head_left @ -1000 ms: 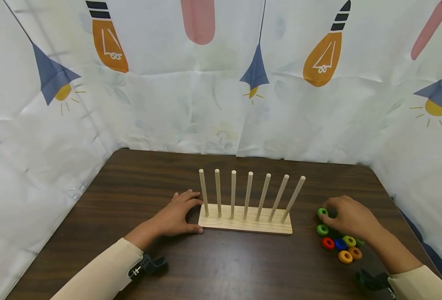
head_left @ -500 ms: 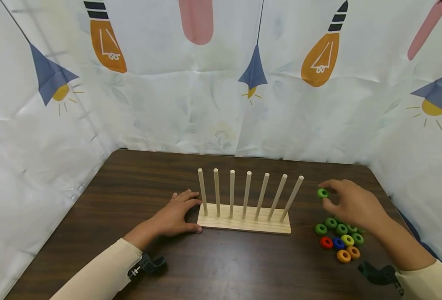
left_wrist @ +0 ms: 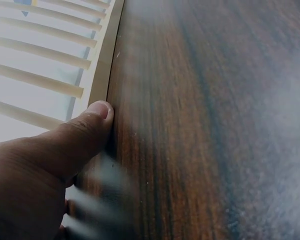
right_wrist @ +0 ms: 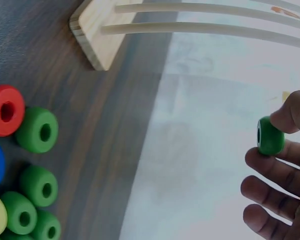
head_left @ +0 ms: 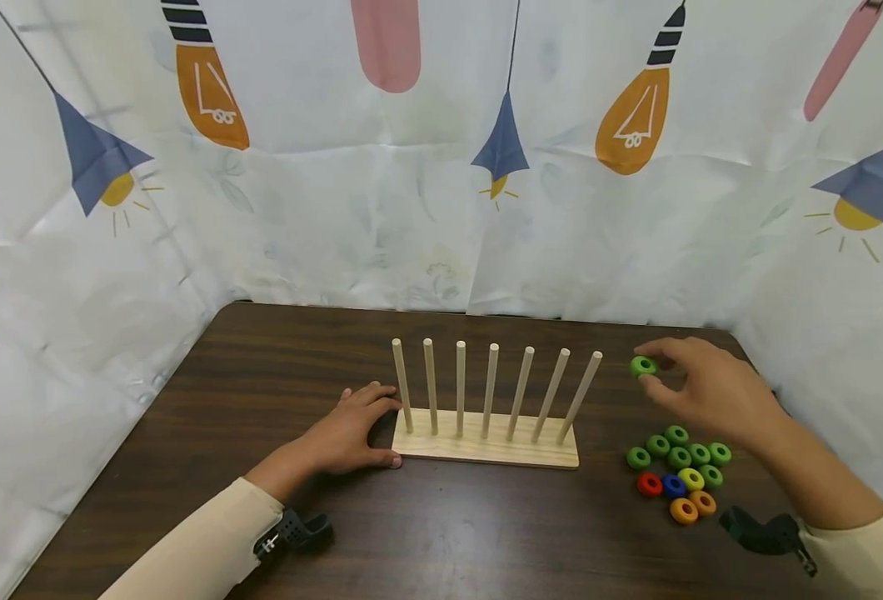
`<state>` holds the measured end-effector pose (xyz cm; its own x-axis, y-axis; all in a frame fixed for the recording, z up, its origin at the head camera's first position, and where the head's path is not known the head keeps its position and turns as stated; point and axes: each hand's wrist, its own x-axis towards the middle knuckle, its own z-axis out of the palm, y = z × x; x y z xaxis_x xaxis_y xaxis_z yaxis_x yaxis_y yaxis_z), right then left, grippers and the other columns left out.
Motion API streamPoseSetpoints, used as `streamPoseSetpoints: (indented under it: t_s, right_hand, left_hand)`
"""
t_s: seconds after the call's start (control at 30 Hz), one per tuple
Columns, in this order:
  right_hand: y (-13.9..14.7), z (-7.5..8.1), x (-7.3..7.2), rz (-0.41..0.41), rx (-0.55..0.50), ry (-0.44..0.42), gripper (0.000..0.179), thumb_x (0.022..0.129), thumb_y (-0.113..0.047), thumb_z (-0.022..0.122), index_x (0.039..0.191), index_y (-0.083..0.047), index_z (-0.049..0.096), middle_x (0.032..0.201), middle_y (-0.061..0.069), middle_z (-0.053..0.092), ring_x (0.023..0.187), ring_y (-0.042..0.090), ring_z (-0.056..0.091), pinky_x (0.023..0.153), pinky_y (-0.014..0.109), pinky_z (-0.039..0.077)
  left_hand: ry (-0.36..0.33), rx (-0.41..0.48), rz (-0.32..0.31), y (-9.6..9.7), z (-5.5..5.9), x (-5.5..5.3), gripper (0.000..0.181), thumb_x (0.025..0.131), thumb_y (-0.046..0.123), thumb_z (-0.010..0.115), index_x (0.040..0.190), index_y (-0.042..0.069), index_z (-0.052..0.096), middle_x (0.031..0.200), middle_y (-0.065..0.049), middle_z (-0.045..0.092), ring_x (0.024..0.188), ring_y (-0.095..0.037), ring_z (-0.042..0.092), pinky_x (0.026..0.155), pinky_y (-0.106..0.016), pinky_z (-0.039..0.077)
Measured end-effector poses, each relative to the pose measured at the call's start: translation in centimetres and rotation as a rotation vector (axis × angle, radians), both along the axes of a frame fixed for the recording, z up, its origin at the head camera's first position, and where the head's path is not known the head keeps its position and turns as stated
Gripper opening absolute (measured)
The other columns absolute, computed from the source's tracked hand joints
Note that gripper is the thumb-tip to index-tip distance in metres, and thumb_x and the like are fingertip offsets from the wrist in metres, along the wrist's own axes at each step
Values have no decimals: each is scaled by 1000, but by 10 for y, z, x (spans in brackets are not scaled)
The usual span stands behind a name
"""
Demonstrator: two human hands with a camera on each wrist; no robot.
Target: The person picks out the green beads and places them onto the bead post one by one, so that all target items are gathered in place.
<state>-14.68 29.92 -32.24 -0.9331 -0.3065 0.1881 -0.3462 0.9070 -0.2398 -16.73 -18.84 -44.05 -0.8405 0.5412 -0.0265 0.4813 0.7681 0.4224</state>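
Note:
In the head view a pale wooden rack [head_left: 479,451] with several upright bare pegs stands mid-table. My left hand [head_left: 338,437] holds its left end, thumb at the front corner and index finger towards the back; the left wrist view shows the thumb [left_wrist: 85,127] against the front edge. To the right of the rack, my right hand [head_left: 722,392] pinches a green ring-shaped bead [right_wrist: 274,137] between thumb and fingers, raised above the table. The right wrist view shows its other fingers spread below the bead.
Loose beads lie at the right of the dark wooden table [head_left: 441,533]: several green beads [head_left: 638,464], a red bead [head_left: 642,490], a blue bead [head_left: 669,492], a yellow bead [head_left: 687,487] and two orange beads [head_left: 679,518]. A printed white curtain [head_left: 321,225] hangs behind.
My right hand has lifted a green bead from the group up and away from the table, uncovering the other green beads. The left hand stays at the rack's end.

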Motion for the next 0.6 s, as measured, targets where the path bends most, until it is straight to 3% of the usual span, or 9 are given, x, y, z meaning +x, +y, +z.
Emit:
streamPoseSetpoints:
  t_s: [0.13,0.2,0.23,0.37,0.43,0.47,0.53,0.6]
  right_hand:
    - [-2,7,-1,27,-3,46,39,93,-26,75,129,-12,67,105,8,70,84,24,65,59,37,47]
    - [-4,10,-2,45,-3,72,41,92,-25,77,129,-10,67,104,8,70,84,24,65,59,37,47]
    - [-5,12,-2,56,-5,88,42,91,-24,78,128,-9,67,103,8,71,83,24,65,59,37,47]
    - [-9,19,-2,80,-13,127,41,89,-23,80,125,-9,68,99,6,71,76,19,63,56,34,45]
    - [-11,22,-2,92,-16,146,39,88,-23,80,123,-10,69,98,5,71,74,17,62,55,34,44]
    - [-11,23,-2,97,-17,152,39,88,-23,80,123,-10,69,98,4,72,73,16,62,55,34,44]
    - [-13,26,-1,107,-16,171,38,87,-23,81,121,-12,69,98,3,72,72,15,61,55,33,44]
    - [-15,28,-2,123,-22,193,37,86,-22,82,120,-13,70,97,2,72,70,13,60,54,32,44]
  left_hand:
    - [22,64,-22,-4,-10,-3,78,83,57,80,140,9,58,155,-19,41,148,-46,26,113,-74,14]
    - [55,91,-45,-10,-26,-8,78,84,60,78,141,10,56,156,-17,40,150,-44,24,114,-74,10]
    - [59,97,-47,-11,-27,-9,79,84,61,77,140,10,56,155,-17,41,150,-45,24,113,-74,10]
    - [34,49,-27,-8,-20,-7,78,84,56,80,141,9,56,156,-17,40,150,-45,25,114,-73,12]
    - [3,12,-3,-2,-5,-1,77,83,53,83,140,8,57,155,-19,42,148,-47,28,114,-73,17]
    - [1,2,0,-1,-4,-1,77,83,52,83,141,9,57,156,-18,41,148,-46,28,114,-73,17]
    - [7,12,-4,-2,-5,-2,77,83,54,82,140,9,57,155,-18,42,148,-46,28,114,-73,17]
    - [27,56,-16,-7,-18,-7,79,82,59,81,140,10,57,154,-17,42,148,-46,28,113,-74,16]
